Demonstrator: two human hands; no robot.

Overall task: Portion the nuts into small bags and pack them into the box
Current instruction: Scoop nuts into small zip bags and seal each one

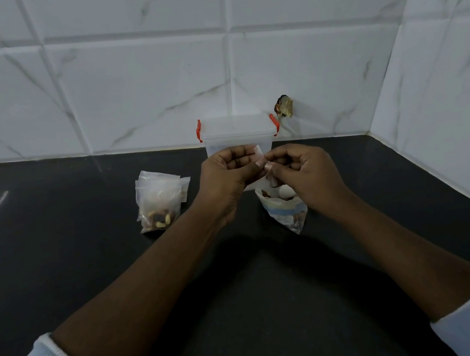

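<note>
Action sits just in front of the box (238, 136), where you hold a small bag (258, 154) clear of the desk (61, 256) between both hands. Your left hand (226, 176) pinches its left side, fingers curled around it. Your right hand (305, 177) pinches the right side, its fingertips nearly touching the left's. Holding it up there, above the big nut bag (286, 211) that stands open just below your right hand, looks sensible: anything that drops should fall back into the supply rather than roll across the desk. The small bag appears to hang with its long axis roughly upright, one short pale edge poking up above your fingers and the rest dropping behind your left palm. I read that upper edge as the mouth, but the plastic is too clear and too covered to be sure, and I can't tell whether it holds nuts yet. Off to your left, well apart, the filled bags (160, 204) lie in a loose stack. The box stands against the tiled wall (129, 87), lid apparently on, red latches (199, 130) at both ends.
</note>
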